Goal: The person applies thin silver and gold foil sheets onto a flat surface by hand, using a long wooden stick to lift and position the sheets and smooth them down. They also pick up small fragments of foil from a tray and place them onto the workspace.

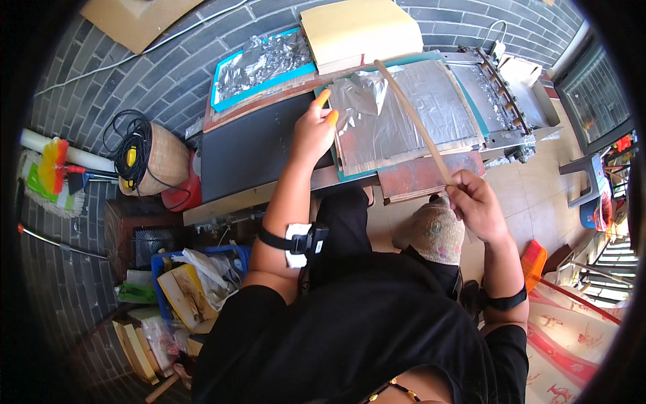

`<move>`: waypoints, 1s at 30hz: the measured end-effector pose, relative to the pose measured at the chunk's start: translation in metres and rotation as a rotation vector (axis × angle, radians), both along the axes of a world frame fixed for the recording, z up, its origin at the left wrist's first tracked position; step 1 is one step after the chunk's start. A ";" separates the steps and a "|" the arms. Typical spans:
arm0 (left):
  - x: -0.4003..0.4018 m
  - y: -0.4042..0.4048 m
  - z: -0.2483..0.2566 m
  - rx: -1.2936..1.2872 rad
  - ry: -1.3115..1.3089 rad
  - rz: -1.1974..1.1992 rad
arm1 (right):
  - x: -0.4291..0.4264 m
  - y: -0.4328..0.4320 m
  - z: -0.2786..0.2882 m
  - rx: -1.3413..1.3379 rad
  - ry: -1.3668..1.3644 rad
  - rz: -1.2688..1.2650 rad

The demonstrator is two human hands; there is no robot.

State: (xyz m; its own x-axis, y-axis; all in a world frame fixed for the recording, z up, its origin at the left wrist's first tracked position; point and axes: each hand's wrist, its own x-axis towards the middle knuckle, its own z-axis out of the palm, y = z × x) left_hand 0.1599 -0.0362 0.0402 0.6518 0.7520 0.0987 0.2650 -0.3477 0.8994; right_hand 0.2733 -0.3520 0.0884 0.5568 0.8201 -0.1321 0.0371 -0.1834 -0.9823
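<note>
My right hand (pixel 473 204) grips the near end of a long thin wooden stick (pixel 416 121), which slants across a stack topped with silvery foil sheets (pixel 429 96). At the stack's left edge is my left hand (pixel 317 129), with orange covers on two fingertips; its fingers are apart and hold nothing. A crumpled, lifted piece of foil (pixel 371 91) lies between that hand and the stick's far end. Behind, a blue-rimmed tray (pixel 262 96) holds crinkled foil. Beside it stands a thick stack of yellowish paper (pixel 361 30).
A dark bench surface (pixel 252 146) lies left of the foil. A metal frame with a rod (pixel 504 96) stands at its right. A reddish board (pixel 429 174) juts from the near edge. A woven basket with coiled black cable (pixel 164 161) stands at the left.
</note>
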 end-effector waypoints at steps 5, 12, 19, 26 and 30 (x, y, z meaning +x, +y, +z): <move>0.007 0.003 -0.003 0.337 0.233 -0.042 | -0.001 -0.022 0.014 -0.071 -0.021 -0.067; 0.001 -0.010 0.003 0.439 0.271 -0.027 | 0.001 -0.042 0.021 -0.091 -0.044 -0.125; 0.001 -0.014 0.013 0.455 0.333 0.019 | 0.002 -0.062 0.021 -0.121 -0.060 -0.184; 0.029 -0.081 0.041 0.805 0.130 -0.344 | 0.000 -0.083 0.027 -0.128 -0.023 -0.305; 0.042 -0.110 0.030 0.983 0.156 -0.528 | -0.007 -0.088 0.032 -0.154 -0.063 -0.344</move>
State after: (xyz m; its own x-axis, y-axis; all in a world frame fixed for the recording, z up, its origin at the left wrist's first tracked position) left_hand 0.2024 -0.1458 0.0706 0.9225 0.0192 0.3856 -0.0392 -0.9889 0.1431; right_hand 0.2660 -0.4398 0.1208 0.8071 0.5570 -0.1957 0.0070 -0.3405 -0.9402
